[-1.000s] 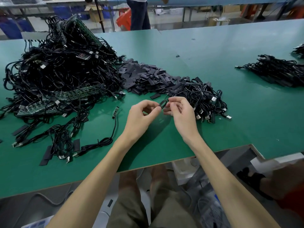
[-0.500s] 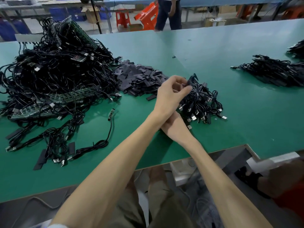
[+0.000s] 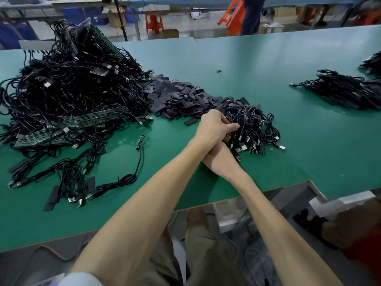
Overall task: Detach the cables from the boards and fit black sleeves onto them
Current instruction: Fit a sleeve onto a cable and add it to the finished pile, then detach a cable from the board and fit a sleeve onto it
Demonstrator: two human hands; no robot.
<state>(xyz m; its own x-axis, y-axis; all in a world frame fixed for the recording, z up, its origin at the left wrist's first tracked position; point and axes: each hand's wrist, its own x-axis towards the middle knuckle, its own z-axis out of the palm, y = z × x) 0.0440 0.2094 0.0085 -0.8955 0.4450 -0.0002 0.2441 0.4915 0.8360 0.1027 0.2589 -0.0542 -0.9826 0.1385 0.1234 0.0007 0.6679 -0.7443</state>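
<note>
My left hand [image 3: 215,126] reaches across my right forearm and lies on a small pile of black USB cables [image 3: 255,131]. Its fingers curl down into the cables and the thumb points right. My right hand [image 3: 215,153] sits under it, mostly hidden, so its fingers cannot be read. A heap of flat black sleeves [image 3: 181,100] lies just behind. At the left is a big tangle of cables [image 3: 68,87] still on green boards [image 3: 82,120]. One loose cable [image 3: 132,176] with a small board end lies in front.
The green table [image 3: 309,145] has a cut-out in its near edge at the right. Another cable bundle [image 3: 346,91] lies at the far right. A person [image 3: 251,15] stands beyond the table near an orange stool [image 3: 154,21].
Both hands worked a cable in front of me a second ago. My left hand then carried it right, across my right arm, and has come down onto the small cable pile.
</note>
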